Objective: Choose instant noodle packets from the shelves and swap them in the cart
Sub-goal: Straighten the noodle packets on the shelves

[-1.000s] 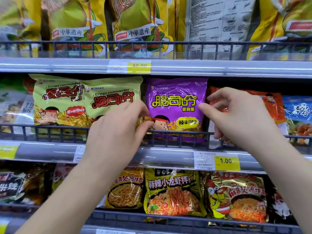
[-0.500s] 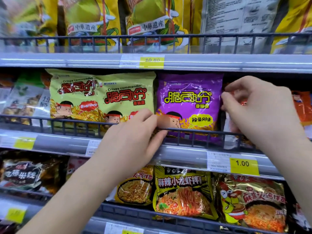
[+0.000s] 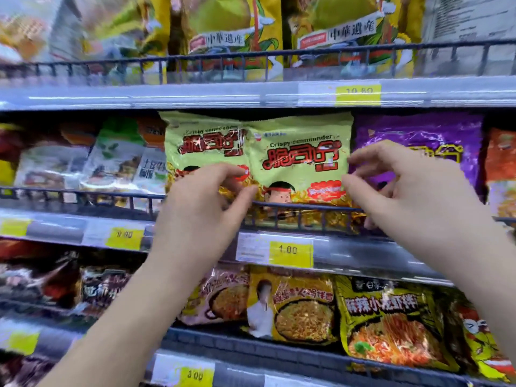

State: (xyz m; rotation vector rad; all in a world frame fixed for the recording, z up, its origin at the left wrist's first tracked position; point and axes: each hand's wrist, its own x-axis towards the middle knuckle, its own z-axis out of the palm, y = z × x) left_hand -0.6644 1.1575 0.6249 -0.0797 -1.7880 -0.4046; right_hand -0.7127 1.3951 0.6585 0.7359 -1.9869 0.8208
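Note:
A green "Crispy commander" noodle packet (image 3: 300, 160) stands behind the wire rail of the middle shelf (image 3: 363, 247). A second green packet (image 3: 203, 143) overlaps it on the left and a purple packet (image 3: 446, 135) stands on its right. My left hand (image 3: 206, 210) is at the front green packet's lower left edge, thumb and fingers apart. At that packet's right edge is my right hand (image 3: 413, 196), fingers spread, partly covering the purple packet. Neither hand visibly grips a packet.
Large yellow bags (image 3: 231, 32) fill the top shelf. The lower shelf holds yellow noodle packets (image 3: 296, 305) and darker ones (image 3: 106, 289). Yellow price tags (image 3: 290, 250) line the shelf edges. An orange packet (image 3: 501, 169) sits far right. No cart is in view.
Both hands have moved left from the purple packet's sides to the sides of the front green packet. The view has also shifted left along the shelf.

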